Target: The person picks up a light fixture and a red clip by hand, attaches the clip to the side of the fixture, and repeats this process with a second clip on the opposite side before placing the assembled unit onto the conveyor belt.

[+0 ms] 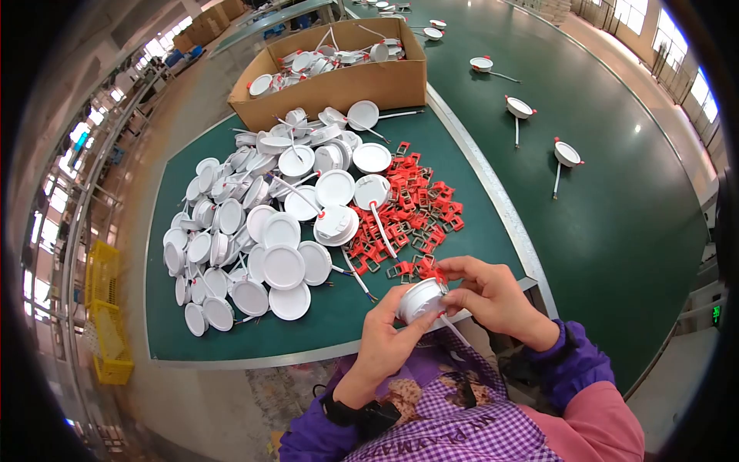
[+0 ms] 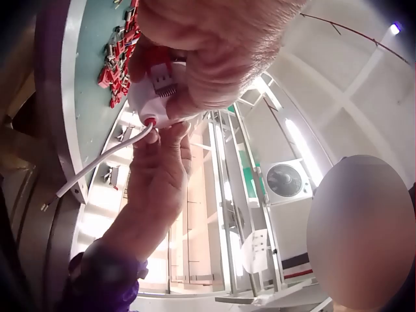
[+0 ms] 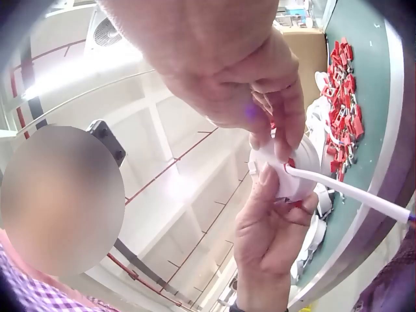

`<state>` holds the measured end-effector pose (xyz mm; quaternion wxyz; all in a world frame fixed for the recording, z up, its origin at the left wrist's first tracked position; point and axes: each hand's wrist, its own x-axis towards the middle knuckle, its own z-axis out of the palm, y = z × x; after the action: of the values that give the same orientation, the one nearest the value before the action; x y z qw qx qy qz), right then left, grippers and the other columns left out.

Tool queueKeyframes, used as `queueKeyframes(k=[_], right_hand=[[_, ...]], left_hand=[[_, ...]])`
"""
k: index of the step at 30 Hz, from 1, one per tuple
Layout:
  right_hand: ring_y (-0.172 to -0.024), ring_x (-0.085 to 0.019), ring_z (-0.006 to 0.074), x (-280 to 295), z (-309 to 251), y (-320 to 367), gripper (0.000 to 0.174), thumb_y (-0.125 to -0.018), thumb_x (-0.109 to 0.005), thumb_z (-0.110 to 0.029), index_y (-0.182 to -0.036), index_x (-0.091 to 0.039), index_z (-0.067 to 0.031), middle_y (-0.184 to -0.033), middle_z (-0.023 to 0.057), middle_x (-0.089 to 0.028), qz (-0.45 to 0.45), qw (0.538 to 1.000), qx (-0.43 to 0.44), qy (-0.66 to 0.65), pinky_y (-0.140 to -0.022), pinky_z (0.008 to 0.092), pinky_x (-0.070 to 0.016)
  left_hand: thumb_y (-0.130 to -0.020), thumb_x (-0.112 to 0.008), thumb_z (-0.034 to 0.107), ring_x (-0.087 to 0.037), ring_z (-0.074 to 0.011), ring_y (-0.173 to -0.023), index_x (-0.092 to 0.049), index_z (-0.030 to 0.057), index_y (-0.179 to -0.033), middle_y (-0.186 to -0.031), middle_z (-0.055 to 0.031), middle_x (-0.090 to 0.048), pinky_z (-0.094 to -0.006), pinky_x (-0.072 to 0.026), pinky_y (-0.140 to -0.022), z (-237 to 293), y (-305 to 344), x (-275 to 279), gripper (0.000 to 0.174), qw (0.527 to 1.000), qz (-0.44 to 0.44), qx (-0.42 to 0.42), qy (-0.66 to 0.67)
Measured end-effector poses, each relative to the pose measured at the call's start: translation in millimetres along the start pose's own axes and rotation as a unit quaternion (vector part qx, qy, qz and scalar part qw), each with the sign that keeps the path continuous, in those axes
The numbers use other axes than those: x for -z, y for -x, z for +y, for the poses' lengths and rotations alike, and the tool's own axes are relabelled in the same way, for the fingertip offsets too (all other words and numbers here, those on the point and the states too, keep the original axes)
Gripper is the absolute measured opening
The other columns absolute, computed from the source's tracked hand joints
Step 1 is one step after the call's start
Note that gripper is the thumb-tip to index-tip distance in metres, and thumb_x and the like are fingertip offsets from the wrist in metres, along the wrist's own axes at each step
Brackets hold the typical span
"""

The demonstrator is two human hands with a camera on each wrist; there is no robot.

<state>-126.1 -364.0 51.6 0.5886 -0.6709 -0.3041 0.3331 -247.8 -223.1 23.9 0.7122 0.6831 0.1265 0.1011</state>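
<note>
A round white downlight is in my left hand, gripped by its rim with the thumb over the back housing. Its white cable hangs from a red cable inlet toward my lap. My right hand pinches a red spring clip at the housing's edge, mostly hidden by the fingertips. In the left wrist view, a red clip with a metal spring sits on the housing beside the left fingers. The right wrist view shows both hands meeting around the downlight.
Loose red clips lie piled just beyond my hands. Left of them spreads a heap of white downlights. A cardboard box of more lights stands behind. On the right, a green conveyor carries spaced downlights past a metal edge rail.
</note>
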Motion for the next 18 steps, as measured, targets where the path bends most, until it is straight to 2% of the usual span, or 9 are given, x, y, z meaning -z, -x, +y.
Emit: queueKeyframes(k=[3, 4, 6, 7, 8, 11, 13, 14, 18], right_hand=[[-0.065, -0.062, 0.0122, 14, 5, -4, 0.035, -0.080, -0.060, 0.000, -0.114, -0.053, 0.0025, -0.098, 0.0107, -0.062, 0.074, 0.994, 0.059, 0.061, -0.060, 0.0242, -0.0491], [-0.065, -0.062, 0.0123, 26, 0, -6, 0.034, -0.079, -0.061, 0.001, -0.112, -0.055, 0.0005, -0.095, 0.0093, -0.063, 0.154, 0.981, 0.075, 0.090, -0.058, 0.0239, -0.0484], [-0.064, -0.061, 0.0107, 61, -1, -11, 0.030, -0.078, -0.062, 0.000, -0.108, -0.058, 0.0004, -0.093, 0.0082, -0.063, 0.340, 0.922, 0.151, 0.109, -0.055, 0.0239, -0.0474], [-0.062, -0.060, 0.0105, 74, -6, -11, 0.030, -0.078, -0.062, 0.002, -0.108, -0.058, 0.0003, -0.094, 0.0086, -0.063, 0.440, 0.855, 0.176, 0.211, -0.056, 0.0241, -0.0473], [-0.065, -0.061, 0.0123, 87, -6, -9, 0.031, -0.077, -0.062, 0.003, -0.108, -0.059, -0.0008, -0.095, 0.0108, -0.063, 0.472, 0.827, 0.186, 0.241, -0.057, 0.0247, -0.0474], [-0.069, -0.062, 0.0167, 79, 4, -12, 0.030, -0.075, -0.061, 0.004, -0.105, -0.059, -0.0015, -0.092, 0.0123, -0.063, 0.406, 0.827, 0.211, 0.325, -0.059, 0.0270, -0.0482], [-0.074, -0.062, 0.0274, 46, 13, -13, 0.031, -0.071, -0.057, 0.007, -0.100, -0.059, -0.0022, -0.090, 0.0132, -0.061, 0.198, 0.920, 0.185, 0.283, -0.066, 0.0326, -0.0499], [-0.080, -0.061, 0.0292, 29, 27, -19, 0.029, -0.074, -0.057, 0.003, -0.102, -0.059, -0.0046, -0.096, 0.0134, -0.060, 0.155, 0.900, 0.255, 0.319, -0.068, 0.0344, -0.0502], [-0.089, -0.059, 0.0295, -16, 46, -24, 0.029, -0.078, -0.062, -0.007, -0.106, -0.058, -0.0094, -0.106, 0.0124, -0.055, 0.088, 0.903, 0.219, 0.359, -0.072, 0.0350, -0.0501]], left_hand=[[-0.077, -0.068, 0.007, -0.055, -0.0135, -0.096, -0.051, 0.0028, -0.120, -0.108, -0.0070, -0.058, -0.0273, -0.0455, -0.080, 10, -6, -1, 0.047, 0.993, 0.014, -0.077, -0.092], [-0.074, -0.068, 0.006, -0.054, -0.0193, -0.105, -0.049, 0.0043, -0.124, -0.118, -0.0094, -0.055, -0.0316, -0.0431, -0.088, 13, -8, 11, 0.054, 0.976, 0.033, -0.102, -0.189], [-0.070, -0.069, 0.002, -0.048, -0.0239, -0.115, -0.050, 0.0044, -0.122, -0.124, -0.0120, -0.051, -0.0345, -0.0350, -0.099, 21, -9, 39, 0.055, 0.911, 0.156, -0.167, -0.343], [-0.068, -0.069, 0.000, -0.045, -0.0260, -0.118, -0.050, 0.0044, -0.122, -0.126, -0.0128, -0.049, -0.0351, -0.0336, -0.100, 19, -10, 57, 0.057, 0.844, 0.221, -0.212, -0.441], [-0.068, -0.067, 0.002, -0.039, -0.0311, -0.123, -0.049, 0.0050, -0.124, -0.129, -0.0148, -0.045, -0.0390, -0.0313, -0.102, 23, -8, 74, 0.059, 0.801, 0.249, -0.196, -0.507], [-0.068, -0.067, 0.004, -0.031, -0.0362, -0.126, -0.046, 0.0053, -0.126, -0.131, -0.0173, -0.041, -0.0463, -0.0275, -0.101, 28, -4, 100, 0.062, 0.744, 0.266, -0.118, -0.602], [-0.067, -0.066, 0.003, -0.029, -0.0364, -0.127, -0.045, 0.0054, -0.126, -0.133, -0.0176, -0.039, -0.0474, -0.0274, -0.101, 25, -7, 106, 0.063, 0.727, 0.263, -0.108, -0.625], [-0.067, -0.066, 0.003, -0.028, -0.0365, -0.128, -0.045, 0.0054, -0.127, -0.134, -0.0179, -0.037, -0.0485, -0.0272, -0.100, 23, -8, 108, 0.063, 0.710, 0.261, -0.097, -0.647], [-0.068, -0.065, 0.002, -0.029, -0.0349, -0.128, -0.046, 0.0045, -0.125, -0.137, -0.0172, -0.034, -0.0490, -0.0293, -0.098, 18, -15, 107, 0.061, 0.683, 0.225, -0.046, -0.694]])
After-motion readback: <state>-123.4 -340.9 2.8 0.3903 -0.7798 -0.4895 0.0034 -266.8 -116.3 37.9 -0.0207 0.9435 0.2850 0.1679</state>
